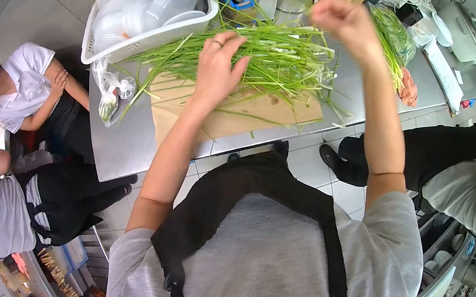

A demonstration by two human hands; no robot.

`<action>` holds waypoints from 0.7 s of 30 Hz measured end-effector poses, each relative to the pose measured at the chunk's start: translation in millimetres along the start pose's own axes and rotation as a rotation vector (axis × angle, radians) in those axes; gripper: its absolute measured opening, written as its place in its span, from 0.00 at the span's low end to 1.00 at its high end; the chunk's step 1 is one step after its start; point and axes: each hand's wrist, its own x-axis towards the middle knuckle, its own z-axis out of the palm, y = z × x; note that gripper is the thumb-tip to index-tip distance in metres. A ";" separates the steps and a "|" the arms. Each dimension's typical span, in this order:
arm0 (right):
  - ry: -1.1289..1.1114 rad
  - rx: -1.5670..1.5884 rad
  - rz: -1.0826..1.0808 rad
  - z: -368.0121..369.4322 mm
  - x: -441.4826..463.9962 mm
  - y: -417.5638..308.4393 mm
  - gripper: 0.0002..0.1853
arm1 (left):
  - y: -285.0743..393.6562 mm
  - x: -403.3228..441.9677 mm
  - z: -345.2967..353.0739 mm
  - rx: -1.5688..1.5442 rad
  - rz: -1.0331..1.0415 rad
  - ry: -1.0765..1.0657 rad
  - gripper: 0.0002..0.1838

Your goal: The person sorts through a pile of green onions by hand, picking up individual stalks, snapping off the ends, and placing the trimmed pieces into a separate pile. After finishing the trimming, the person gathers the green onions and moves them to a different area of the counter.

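Over brown paper (pixel 165 115) on the worktop (pixel 110 151) lies a heap of green stalks (pixel 282 61), the left hand (pixel 219 69) spread loosely upon it, the right hand (pixel 347 28) raised near its far edge with bent fingers, grip unclear, and a white basket (pixel 142 41) alongside.

The steel bench (pixel 107 151) stands above pale floor tiles (pixel 309 168), brightly lit along its near edge; beyond its left edge spread larger grey tiles (pixel 27 9) with dark joints, wall or floor unclear
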 end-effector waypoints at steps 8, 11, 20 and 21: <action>-0.145 0.199 0.272 64.3 -15.7 22.5 0.02 | 18.0 17.1 -6.9 -1.539 -0.535 0.010 0.13; -0.168 0.212 0.272 69.5 -17.3 24.4 0.02 | 15.9 17.9 -2.6 -1.745 -0.595 0.000 0.11; 0.070 -0.151 0.259 56.1 -27.4 50.1 0.04 | 0.3 10.5 -1.0 -1.964 -0.548 0.313 0.10; 0.127 -0.383 0.210 50.4 -28.6 52.5 0.04 | -1.9 9.7 -5.7 -1.966 -0.600 0.363 0.11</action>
